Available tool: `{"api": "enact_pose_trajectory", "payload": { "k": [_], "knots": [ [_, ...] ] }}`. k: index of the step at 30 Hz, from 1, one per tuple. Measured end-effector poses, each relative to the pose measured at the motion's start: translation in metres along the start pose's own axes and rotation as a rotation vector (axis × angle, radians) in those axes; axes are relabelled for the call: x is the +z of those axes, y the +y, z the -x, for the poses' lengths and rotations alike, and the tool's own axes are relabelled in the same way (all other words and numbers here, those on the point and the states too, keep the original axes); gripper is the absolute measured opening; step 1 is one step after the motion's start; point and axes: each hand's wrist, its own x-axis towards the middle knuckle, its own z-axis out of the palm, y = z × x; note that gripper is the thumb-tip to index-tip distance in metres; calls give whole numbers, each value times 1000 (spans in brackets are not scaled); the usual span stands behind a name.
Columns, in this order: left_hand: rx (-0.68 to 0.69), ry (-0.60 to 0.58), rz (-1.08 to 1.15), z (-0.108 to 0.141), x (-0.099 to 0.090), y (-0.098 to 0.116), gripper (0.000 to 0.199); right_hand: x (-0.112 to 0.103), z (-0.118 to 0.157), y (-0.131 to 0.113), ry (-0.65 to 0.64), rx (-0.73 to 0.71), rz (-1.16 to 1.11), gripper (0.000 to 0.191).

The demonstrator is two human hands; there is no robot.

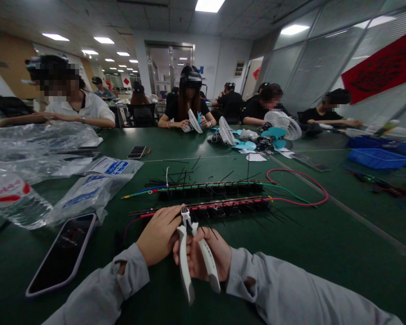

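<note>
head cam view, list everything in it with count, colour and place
pliers: 1, white and grey, in right hand
wired strips: 2, black with coloured wires, table centre
phones: 2, dark screens, left
bottle: 1, clear, red-and-white label, left edge
plastic bags: several, clear, some blue print, left
fan parts: several, white and blue, far side
trays: at least 2, blue, right
loose wires: several, red and black, right
banner: 1, red, right wall
lights: many, white, ceiling
people: several, mostly dark clothes, beyond
table: 1, green, foreground
sleeves: 2, grey, foreground
left hand: 1, at nearer strip
right hand: 1, around pliers
</note>
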Motion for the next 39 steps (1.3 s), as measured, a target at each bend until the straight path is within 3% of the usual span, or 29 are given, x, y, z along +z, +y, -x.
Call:
{"api": "enact_pose_trajectory", "payload": {
  "k": [6, 14, 25, 33, 39],
  "knots": [
    [3, 12, 2, 0, 1, -1, 45, -1, 0, 0, 17, 11, -36, 41],
    [-17, -13, -19, 1, -2, 1, 41, 1, -3, 4, 50, -81, -40, 33],
    [-8, -3, -29, 2, -2, 1, 42, -6, 0, 2, -67, -16, 28, 41],
    [-7, -4, -29, 2, -1, 1, 44, 3, 0, 2, 84, -2, 38, 32],
    [-10, -7, -33, 2, -1, 2, 43, 2, -3, 3, 194, 10, 52, 37]
  ]
}}
